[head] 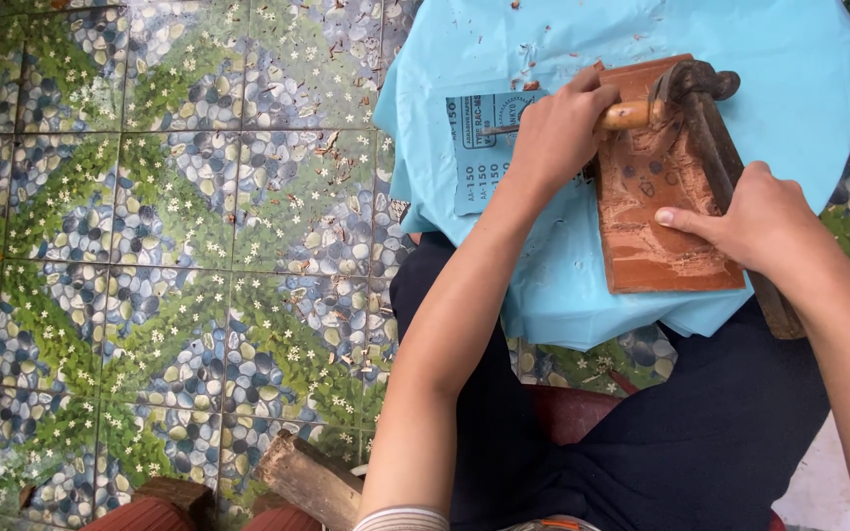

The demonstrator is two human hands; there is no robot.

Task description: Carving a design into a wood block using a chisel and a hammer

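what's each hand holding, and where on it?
Left hand grips a chisel-like tool by its wooden handle. Right hand rests on the wooden board and the dark clamp; whether it grips cannot be told.

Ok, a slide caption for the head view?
Left hand grips a wooden-handled tool on a carved board; right hand steadies it over blue cloth.

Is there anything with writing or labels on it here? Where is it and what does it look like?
Sandpaper sheet: lies back side up on the light blue cloth, beside the left hand; rectangular, blue-grey with rows of dark print and a round stamp.
No other labels, packages, signs or screens show.
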